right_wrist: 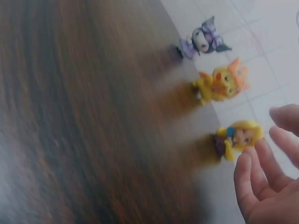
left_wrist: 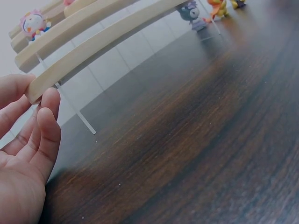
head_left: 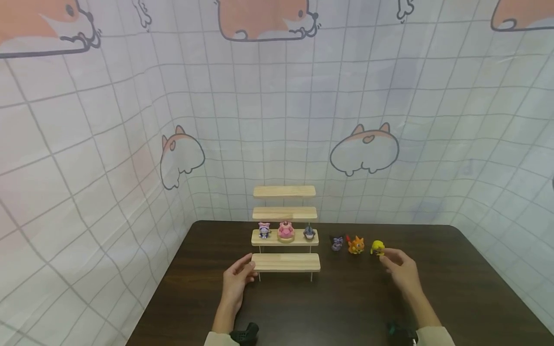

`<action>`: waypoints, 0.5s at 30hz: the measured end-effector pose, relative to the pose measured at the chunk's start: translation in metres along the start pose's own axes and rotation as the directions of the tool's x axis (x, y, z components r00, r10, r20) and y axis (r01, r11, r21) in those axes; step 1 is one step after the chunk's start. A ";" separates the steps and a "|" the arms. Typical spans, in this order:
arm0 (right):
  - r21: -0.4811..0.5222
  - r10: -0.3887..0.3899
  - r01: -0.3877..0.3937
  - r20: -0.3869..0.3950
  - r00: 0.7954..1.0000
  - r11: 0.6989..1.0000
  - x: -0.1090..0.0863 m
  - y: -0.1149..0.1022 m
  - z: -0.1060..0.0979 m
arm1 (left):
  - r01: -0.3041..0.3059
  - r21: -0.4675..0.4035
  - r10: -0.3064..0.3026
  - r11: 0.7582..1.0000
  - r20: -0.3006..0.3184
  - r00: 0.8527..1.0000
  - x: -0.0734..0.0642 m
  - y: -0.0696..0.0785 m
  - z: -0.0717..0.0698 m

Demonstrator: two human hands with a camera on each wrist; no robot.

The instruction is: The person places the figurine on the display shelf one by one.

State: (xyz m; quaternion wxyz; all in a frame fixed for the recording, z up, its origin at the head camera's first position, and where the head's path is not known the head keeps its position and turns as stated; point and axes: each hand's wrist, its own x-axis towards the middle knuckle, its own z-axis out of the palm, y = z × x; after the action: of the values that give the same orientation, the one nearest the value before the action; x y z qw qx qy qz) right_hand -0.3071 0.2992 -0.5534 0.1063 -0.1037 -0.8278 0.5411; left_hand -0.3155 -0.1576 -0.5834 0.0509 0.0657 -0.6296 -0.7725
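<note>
A four-tier wooden display stand [head_left: 285, 262] stands on the dark table. My left hand [head_left: 235, 281] grips the left end of its lowest board, thumb above and fingers below, as the left wrist view shows. My right hand [head_left: 402, 271] is at a small yellow-haired figurine [head_left: 377, 247] on the table. In the right wrist view its fingers are spread beside the figurine's head; whether they touch it I cannot tell. Left of that figurine are an orange-and-yellow figurine [head_left: 356, 245] and a purple-and-black figurine [head_left: 336, 243].
On the stand's second board from the bottom sit a lilac figurine [head_left: 264, 230], a pink figurine [head_left: 285, 231] and a grey-blue figurine [head_left: 309, 232]. A white gridded cloth [head_left: 285, 105] with dog drawings hangs behind and beside the table [head_left: 337, 307].
</note>
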 end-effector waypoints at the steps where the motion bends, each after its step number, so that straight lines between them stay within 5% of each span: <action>1: -0.005 0.013 -0.013 -0.001 1.000 1.000 0.002 0.002 -0.001 | -0.002 -0.003 0.002 1.000 -0.001 1.000 0.000 0.000 0.000; 15: -0.023 0.050 -0.047 0.115 0.992 0.999 0.020 0.017 -0.008 | 0.003 -0.001 -0.003 1.000 -0.004 1.000 0.001 -0.001 0.000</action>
State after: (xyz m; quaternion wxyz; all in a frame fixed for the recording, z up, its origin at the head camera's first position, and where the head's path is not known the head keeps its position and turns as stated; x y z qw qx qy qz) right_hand -0.3231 0.3193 -0.5646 0.0439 -0.0932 -0.8351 0.5403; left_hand -0.3161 -0.1578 -0.5843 0.0511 0.0684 -0.6291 -0.7727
